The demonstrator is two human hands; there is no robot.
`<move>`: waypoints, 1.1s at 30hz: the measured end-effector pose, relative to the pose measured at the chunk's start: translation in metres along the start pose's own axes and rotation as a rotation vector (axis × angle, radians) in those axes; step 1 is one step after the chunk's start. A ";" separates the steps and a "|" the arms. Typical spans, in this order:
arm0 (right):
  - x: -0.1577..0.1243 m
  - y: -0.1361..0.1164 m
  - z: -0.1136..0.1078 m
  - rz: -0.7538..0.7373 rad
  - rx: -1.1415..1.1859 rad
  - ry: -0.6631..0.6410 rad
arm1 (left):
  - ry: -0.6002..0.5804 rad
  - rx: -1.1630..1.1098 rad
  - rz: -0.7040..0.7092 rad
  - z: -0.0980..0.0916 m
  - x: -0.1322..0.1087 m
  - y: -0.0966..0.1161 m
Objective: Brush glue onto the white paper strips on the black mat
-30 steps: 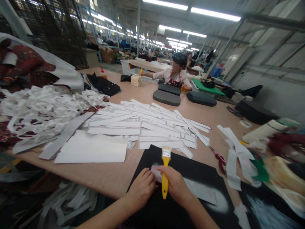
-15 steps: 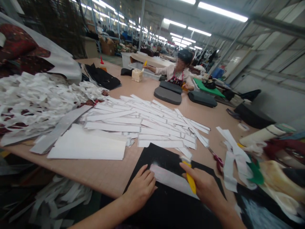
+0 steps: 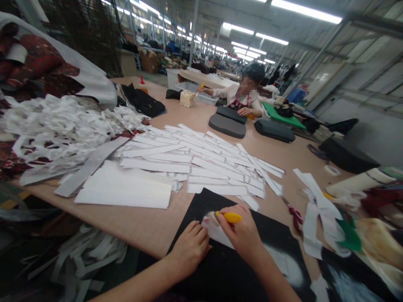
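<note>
- Factory-type workshop, big hall
- Ceiling tube lights (image 3: 307, 11) in long rows, metal posts (image 3: 194, 35)
- Another table (image 3: 201, 76) further back
- Large worktable (image 3: 157, 226) up front, heaped with cut white strips (image 3: 206, 159)
- Co-worker (image 3: 232, 91) across it, apron (image 3: 235, 105) on
- Hand tools out: yellow brush (image 3: 231, 217), scissors (image 3: 296, 216)

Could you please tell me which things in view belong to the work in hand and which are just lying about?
Belonging to the work:
yellow brush, in the right hand
pale strip, at the bristles
black sheet, under the strip and the left hand
probably the pile of white strips

Apparently just lying about:
scissors
green scrap
white roll
</note>
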State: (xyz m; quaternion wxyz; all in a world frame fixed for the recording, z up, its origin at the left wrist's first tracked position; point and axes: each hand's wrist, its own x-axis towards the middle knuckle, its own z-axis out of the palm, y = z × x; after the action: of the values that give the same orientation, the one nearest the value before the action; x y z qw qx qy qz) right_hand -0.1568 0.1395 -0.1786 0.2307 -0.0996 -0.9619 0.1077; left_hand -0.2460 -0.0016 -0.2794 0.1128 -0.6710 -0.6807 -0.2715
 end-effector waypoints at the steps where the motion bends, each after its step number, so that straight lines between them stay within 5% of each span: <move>1: 0.000 -0.004 -0.002 -0.010 0.060 -0.007 | 0.013 0.001 0.001 0.000 0.000 0.000; 11: -0.014 0.010 -0.004 0.105 0.150 0.118 | 0.022 0.044 -0.025 -0.009 -0.001 0.002; 18: 0.001 0.001 0.007 -0.052 0.151 -0.102 | 0.027 0.074 -0.021 -0.008 -0.002 0.006; 24: 0.004 0.006 0.004 -0.036 0.051 0.042 | -0.017 0.009 -0.059 -0.009 0.002 0.002; 29: -0.001 0.009 0.005 -0.011 0.154 -0.137 | -0.026 0.027 -0.031 -0.012 0.005 0.003; 33: -0.005 0.007 0.003 0.078 0.085 -0.060 | -0.055 0.048 -0.005 -0.014 0.007 0.004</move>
State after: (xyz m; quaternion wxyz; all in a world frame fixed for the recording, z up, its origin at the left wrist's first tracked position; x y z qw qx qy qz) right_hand -0.1532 0.1449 -0.1855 0.2016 -0.1237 -0.9583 0.1604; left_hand -0.2455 -0.0028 -0.2631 0.1092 -0.6735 -0.6917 -0.2366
